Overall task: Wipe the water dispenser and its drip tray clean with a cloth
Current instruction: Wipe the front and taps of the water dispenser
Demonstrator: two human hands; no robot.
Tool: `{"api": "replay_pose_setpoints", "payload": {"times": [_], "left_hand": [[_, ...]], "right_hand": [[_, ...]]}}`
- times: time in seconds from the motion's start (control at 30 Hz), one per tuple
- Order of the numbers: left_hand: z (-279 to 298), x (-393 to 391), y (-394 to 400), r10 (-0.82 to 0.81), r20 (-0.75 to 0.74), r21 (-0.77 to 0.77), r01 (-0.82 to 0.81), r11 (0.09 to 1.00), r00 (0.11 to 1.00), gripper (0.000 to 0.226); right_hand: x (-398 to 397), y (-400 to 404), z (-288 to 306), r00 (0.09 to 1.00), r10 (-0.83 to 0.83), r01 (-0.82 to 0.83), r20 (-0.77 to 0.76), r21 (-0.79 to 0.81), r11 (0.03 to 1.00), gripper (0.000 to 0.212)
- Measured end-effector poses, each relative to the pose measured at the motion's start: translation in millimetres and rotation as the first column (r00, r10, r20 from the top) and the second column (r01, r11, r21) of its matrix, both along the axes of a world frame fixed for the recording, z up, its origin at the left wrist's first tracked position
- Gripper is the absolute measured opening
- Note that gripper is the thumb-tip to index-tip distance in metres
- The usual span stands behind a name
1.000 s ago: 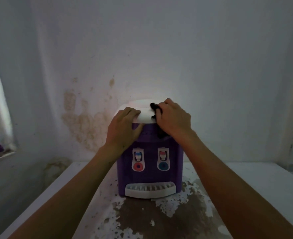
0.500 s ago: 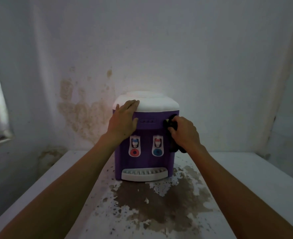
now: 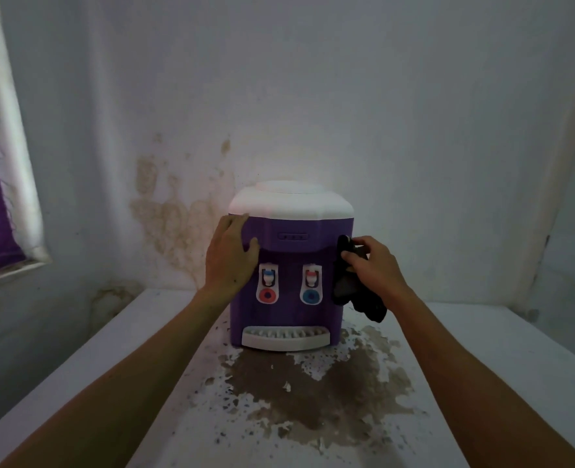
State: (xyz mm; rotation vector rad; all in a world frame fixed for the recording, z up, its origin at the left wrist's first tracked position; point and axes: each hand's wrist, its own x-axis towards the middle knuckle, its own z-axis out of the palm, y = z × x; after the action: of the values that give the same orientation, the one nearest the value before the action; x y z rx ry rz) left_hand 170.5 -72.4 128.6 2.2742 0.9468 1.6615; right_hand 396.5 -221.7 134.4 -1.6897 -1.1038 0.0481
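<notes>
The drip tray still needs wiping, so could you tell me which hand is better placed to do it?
Probably the right hand: it already grips the dark cloth beside the dispenser, above the drip tray. The left hand rests flat on the dispenser's side, steadying it.

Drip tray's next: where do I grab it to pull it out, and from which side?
Judging by its shape, take the drip tray by its protruding white front lip, from the front, pulling toward you. Its back sits recessed in the dispenser base, so the sides offer little grip.

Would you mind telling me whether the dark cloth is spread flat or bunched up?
Bunched: the right hand grips the dark cloth in a wad against the purple water dispenser, its loose end hanging.
</notes>
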Motion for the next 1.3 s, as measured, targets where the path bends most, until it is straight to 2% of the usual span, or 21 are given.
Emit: {"api": "replay_pose_setpoints", "payload": {"times": [0.13,0.23,0.33,0.5,0.63,0.73,0.83,0.9,1.0,1.1,1.2,1.3], "left_hand": [[-28.3,-4.4,11.6,0.073,0.083,-0.216,-0.054,0.975,0.994,0.024],[-50.8,-11.4,18.3,0.089,0.073,-0.396,-0.053,0.917,0.993,0.028],[-64.6,-19.5,19.7,0.05,0.036,-0.49,-0.026,0.871,0.998,0.044],[-66.1,-28.9,33.2,-0.107,0.028,-0.543,0.105,0.833,0.994,0.043],[-61.8,-30.7,52.1,-0.146,0.096,-0.537,0.174,0.825,0.985,0.032],[-64.8,-32.8,57.8,-0.177,0.135,-0.541,0.222,0.811,0.975,0.029],[-68.4,-35.7,57.2,-0.217,0.223,-0.566,0.308,0.765,0.95,0.027],[-66.7,-38.5,56.3,-0.24,0.289,-0.594,0.371,0.714,0.927,0.028],[-60.0,-43.8,57.9,-0.255,0.362,-0.656,0.439,0.614,0.897,0.031],[-54.5,-47.6,59.9,-0.239,0.458,-0.693,0.513,0.507,0.856,0.047],[-53.8,-50.3,63.8,-0.231,0.49,-0.709,0.538,0.457,0.841,0.059],[-52.3,-51.4,67.3,-0.245,0.471,-0.721,0.529,0.447,0.848,0.062]], "right_hand": [[-4.2,7.5,-8.3,0.999,0.033,-0.033,0.013,-0.002,0.999,0.029],[-12.2,14.8,-17.7,0.996,0.082,-0.082,0.035,-0.018,0.997,0.029],[-28.5,26.1,-25.6,0.995,0.1,-0.1,0.006,0.035,0.994,0.029],[-60.2,62.2,-28.9,0.996,-0.084,0.091,-0.041,0.235,0.968,0.023],[-82.7,88.4,-35.7,0.966,-0.235,0.188,0.108,0.33,0.925,0.025],[-96.7,97.1,-43.6,0.917,-0.213,0.094,0.337,0.336,0.937,0.026],[-112.9,108.6,-51.7,0.811,-0.038,-0.083,0.584,0.179,0.98,0.025],[-122.5,116.3,-48.9,0.809,0.007,-0.124,0.588,0.16,0.979,0.026],[-136.3,130.3,-45.1,0.853,-0.042,-0.102,0.52,0.245,0.964,0.027],[-153.3,143.7,-51.8,0.849,-0.073,-0.072,0.523,0.252,0.965,0.026],[-157.5,154.3,-66.4,0.875,-0.062,-0.045,0.481,0.209,0.977,0.022],[-156.2,156.2,-87.2,0.888,-0.031,-0.035,0.459,0.135,0.99,0.019]]}}
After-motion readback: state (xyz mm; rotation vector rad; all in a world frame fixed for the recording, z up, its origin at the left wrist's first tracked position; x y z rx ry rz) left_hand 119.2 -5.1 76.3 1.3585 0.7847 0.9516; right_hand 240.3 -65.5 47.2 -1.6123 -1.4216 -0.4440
